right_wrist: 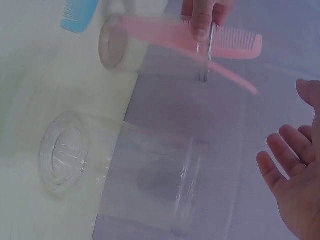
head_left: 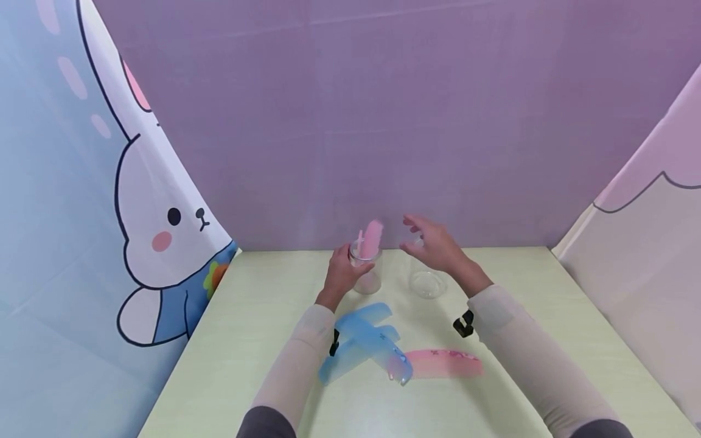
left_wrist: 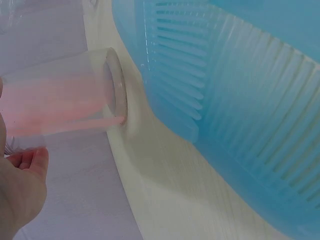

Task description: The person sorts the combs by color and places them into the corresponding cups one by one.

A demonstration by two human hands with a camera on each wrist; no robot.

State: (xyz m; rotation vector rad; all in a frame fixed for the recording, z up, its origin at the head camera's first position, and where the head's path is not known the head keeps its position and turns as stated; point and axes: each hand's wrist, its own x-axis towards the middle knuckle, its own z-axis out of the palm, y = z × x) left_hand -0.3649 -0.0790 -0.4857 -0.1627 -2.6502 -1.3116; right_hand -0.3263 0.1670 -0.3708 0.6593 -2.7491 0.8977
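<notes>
My left hand grips a clear cup near its rim; the cup stands upright on the table. Two pink combs lean inside it, one broad pink comb rising above the rim and the other showing edge-on. To the right stands a second clear cup, with nothing visible inside. My right hand is raised by that cup's top, fingers apart and holding nothing; the right wrist view shows the fingers away from both cups.
Several blue combs lie crossed in a pile on the pale table, in front of the left cup. Another pink comb lies flat beside them, partly under a blue one. A purple cloth wall rises behind the cups.
</notes>
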